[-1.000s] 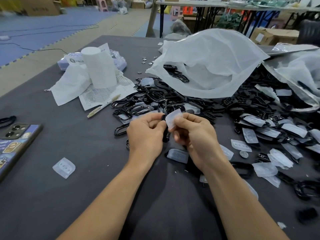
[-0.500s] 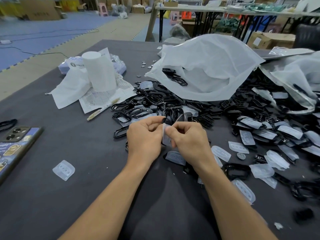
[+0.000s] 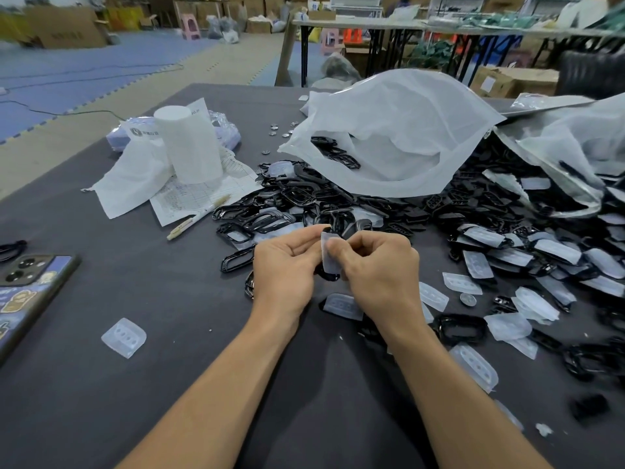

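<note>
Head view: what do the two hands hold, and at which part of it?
Together they hold a translucent pad against a black frame. The right hand pinches the pad's upper part; the left hand grips the mostly hidden frame from the left.

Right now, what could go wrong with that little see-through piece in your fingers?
The clear pad, pinched by the right hand against the black frame in the left hand, might slip and drop among the look-alike pads lying below. It looks bendy, so it may seat crooked.
</note>
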The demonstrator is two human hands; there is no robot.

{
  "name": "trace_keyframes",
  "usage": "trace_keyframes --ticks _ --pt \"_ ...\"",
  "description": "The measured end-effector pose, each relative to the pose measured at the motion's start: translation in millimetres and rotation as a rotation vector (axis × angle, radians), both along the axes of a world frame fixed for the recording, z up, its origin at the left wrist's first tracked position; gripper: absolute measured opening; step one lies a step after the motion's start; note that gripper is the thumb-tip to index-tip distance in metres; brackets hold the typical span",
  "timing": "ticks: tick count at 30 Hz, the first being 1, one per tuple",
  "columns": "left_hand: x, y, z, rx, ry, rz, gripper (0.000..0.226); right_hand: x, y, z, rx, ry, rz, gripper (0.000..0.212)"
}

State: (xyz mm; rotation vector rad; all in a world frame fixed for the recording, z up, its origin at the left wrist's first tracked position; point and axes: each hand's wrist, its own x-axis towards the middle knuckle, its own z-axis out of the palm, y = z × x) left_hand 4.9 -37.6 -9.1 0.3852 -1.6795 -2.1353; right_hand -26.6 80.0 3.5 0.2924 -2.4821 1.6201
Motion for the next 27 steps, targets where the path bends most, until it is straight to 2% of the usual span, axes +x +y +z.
trace_keyframes --ticks 4,10,18,23,27 --pt "-2 1 -1 0.048 -0.015 -0.022 0.017 -1 -2 -3 0.005 0.014 -0.049 0.035" --pt "-1 5 -3 0.088 -0.047 -0.019 0.027 -2 -6 -2 0.062 0.061 -0.089 0.041" --pt "4 10 2 0.146 -0.049 0.015 0.028 -1 -6 1 0.065 0.056 -0.104 0.041" --pt "6 7 8 0.325 -0.050 -0.019 0.026 -3 -2 1 0.054 0.046 -0.112 0.041" --pt "6 6 9 0.258 -0.045 -0.061 0.026 -2 0 2 0.009 0.070 -0.101 0.045"
